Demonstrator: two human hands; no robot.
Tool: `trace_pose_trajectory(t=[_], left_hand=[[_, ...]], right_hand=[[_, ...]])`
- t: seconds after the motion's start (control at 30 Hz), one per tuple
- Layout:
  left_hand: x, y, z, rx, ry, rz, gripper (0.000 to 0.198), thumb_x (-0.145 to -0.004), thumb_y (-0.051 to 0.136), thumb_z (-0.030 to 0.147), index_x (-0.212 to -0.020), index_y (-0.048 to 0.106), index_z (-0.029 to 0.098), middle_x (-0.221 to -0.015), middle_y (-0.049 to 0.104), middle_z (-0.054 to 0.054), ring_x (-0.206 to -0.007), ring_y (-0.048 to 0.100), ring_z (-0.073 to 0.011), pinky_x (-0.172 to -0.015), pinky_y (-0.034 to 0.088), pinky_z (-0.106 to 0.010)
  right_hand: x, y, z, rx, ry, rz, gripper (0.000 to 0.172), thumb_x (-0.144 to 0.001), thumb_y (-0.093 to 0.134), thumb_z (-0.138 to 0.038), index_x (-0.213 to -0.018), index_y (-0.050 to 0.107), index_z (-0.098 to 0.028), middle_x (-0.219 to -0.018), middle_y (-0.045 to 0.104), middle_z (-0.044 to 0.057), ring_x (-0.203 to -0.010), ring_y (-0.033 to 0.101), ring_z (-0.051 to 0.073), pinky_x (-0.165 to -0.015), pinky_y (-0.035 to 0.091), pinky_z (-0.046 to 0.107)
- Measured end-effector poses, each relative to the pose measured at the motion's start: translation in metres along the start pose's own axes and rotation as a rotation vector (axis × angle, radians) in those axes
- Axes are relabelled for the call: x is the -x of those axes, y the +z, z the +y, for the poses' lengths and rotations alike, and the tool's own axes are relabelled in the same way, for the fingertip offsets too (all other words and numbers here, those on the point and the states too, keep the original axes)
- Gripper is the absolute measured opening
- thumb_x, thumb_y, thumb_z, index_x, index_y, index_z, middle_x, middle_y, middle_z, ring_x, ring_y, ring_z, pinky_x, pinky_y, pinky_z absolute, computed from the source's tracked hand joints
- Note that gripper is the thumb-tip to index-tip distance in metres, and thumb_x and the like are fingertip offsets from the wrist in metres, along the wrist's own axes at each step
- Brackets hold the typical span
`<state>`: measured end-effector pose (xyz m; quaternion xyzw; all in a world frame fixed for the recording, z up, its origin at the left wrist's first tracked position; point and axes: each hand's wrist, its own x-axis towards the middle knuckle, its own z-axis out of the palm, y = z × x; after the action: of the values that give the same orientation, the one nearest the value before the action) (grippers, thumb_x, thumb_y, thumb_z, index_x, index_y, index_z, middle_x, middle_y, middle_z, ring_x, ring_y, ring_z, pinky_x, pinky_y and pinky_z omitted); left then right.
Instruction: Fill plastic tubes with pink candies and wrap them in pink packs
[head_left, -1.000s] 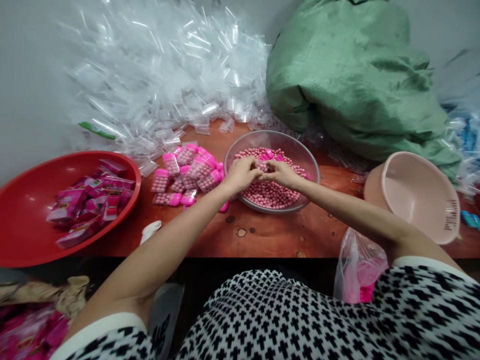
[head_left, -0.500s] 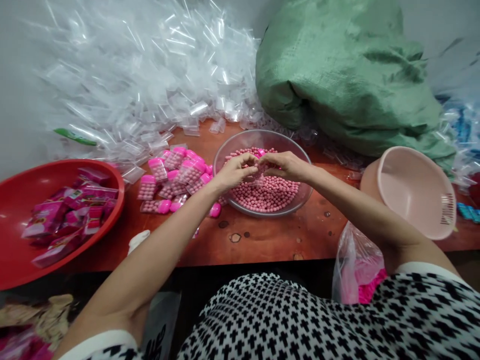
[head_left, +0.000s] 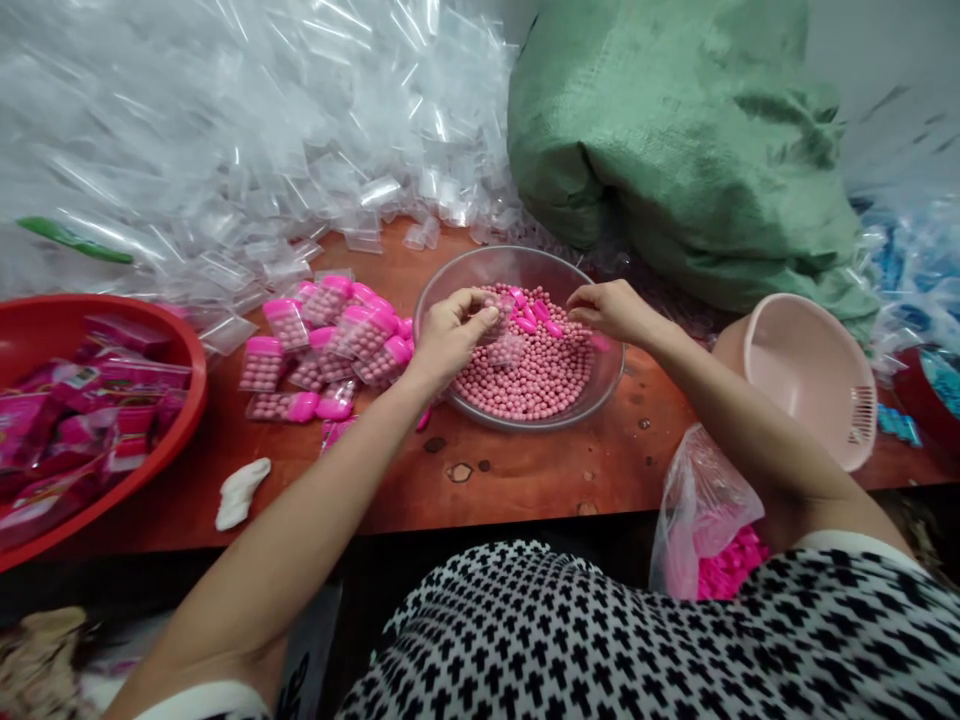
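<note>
On the table (head_left: 390,500), head view: bowl (head_left: 487,265) of loose beads (head_left: 532,392); loose caps (head_left: 553,328) on top, toward twelve.
Left hand (head_left: 454,335): at the bowl's nine, thumb and fingers pinched on a clear container (head_left: 506,350) over the beads; beads seem to show inside, no cap seen.
Right hand (head_left: 616,312): between two and three, fingertips close together; cannot tell if they hold anything.
Capped containers (head_left: 360,330): piled at nine, bead-filled, apparently done.
Left over: many beads; clear empties (head_left: 262,150) heaped at ten.

top (head_left: 570,650): white, black cross-like print | sleeves (head_left: 862,605): short | cuffs (head_left: 855,545): plain white
</note>
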<state>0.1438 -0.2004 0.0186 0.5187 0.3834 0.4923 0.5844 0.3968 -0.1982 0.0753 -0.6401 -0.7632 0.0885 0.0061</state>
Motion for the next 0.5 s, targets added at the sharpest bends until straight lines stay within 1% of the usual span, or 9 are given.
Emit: trace_pose_trajectory(t=[0.1, 0.2, 0.3, 0.37, 0.43, 0.5], left_hand=[[0.0, 0.001, 0.0, 0.075, -0.022, -0.049, 0.033, -0.067, 0.079, 0.037, -0.087, 0.064, 0.016, -0.084, 0.068, -0.002, -0.075, 0.064, -0.0147, -0.076, 0.057, -0.033], [-0.001, -0.001, -0.002, 0.04, 0.003, -0.063, 0.03, -0.068, 0.077, 0.034, -0.088, 0.066, 0.016, -0.083, 0.068, -0.002, -0.075, 0.063, -0.0142, -0.075, 0.056, -0.031], [-0.002, -0.002, -0.004, 0.01, 0.017, -0.061, 0.029, -0.07, 0.076, 0.035, -0.09, 0.067, 0.016, -0.085, 0.068, -0.002, -0.077, 0.063, -0.0148, -0.075, 0.055, -0.031], [-0.001, -0.003, -0.004, 0.021, 0.013, -0.07, 0.03, -0.07, 0.076, 0.036, -0.09, 0.066, 0.016, -0.086, 0.068, -0.002, -0.078, 0.063, -0.015, -0.075, 0.055, -0.032], [0.0, -0.002, -0.001, 0.064, 0.004, -0.099, 0.031, -0.07, 0.077, 0.037, -0.089, 0.065, 0.016, -0.085, 0.068, -0.002, -0.078, 0.062, -0.0144, -0.077, 0.055, -0.032], [0.002, -0.001, 0.003, 0.132, -0.012, -0.128, 0.033, -0.069, 0.079, 0.038, -0.088, 0.064, 0.015, -0.085, 0.067, -0.001, -0.078, 0.062, -0.0133, -0.079, 0.054, -0.031]], right_hand=[[-0.016, 0.016, -0.015, 0.122, 0.076, -0.022, 0.028, -0.089, 0.059, -0.032, -0.108, 0.074, -0.017, -0.108, 0.075, 0.012, -0.101, 0.069, 0.028, -0.084, 0.048, 0.034], [-0.032, 0.03, -0.028, 0.163, 0.121, -0.013, 0.035, -0.089, 0.057, -0.035, -0.115, 0.07, -0.017, -0.114, 0.073, 0.016, -0.105, 0.067, 0.03, -0.086, 0.049, 0.036], [-0.042, 0.04, -0.03, 0.18, 0.106, -0.041, 0.041, -0.085, 0.061, -0.034, -0.121, 0.066, -0.016, -0.117, 0.071, 0.019, -0.105, 0.067, 0.035, -0.083, 0.051, 0.04], [-0.044, 0.042, -0.026, 0.167, 0.098, -0.023, 0.04, -0.084, 0.061, -0.032, -0.12, 0.066, -0.015, -0.115, 0.071, 0.019, -0.103, 0.067, 0.036, -0.082, 0.051, 0.042], [-0.041, 0.04, -0.022, 0.052, 0.07, 0.073, 0.035, -0.085, 0.059, -0.03, -0.115, 0.069, -0.015, -0.11, 0.073, 0.017, -0.099, 0.067, 0.034, -0.083, 0.05, 0.041], [-0.034, 0.036, -0.02, -0.211, -0.01, 0.139, 0.031, -0.085, 0.059, -0.031, -0.108, 0.071, -0.015, -0.1, 0.074, 0.011, -0.091, 0.067, 0.027, -0.08, 0.05, 0.036]])
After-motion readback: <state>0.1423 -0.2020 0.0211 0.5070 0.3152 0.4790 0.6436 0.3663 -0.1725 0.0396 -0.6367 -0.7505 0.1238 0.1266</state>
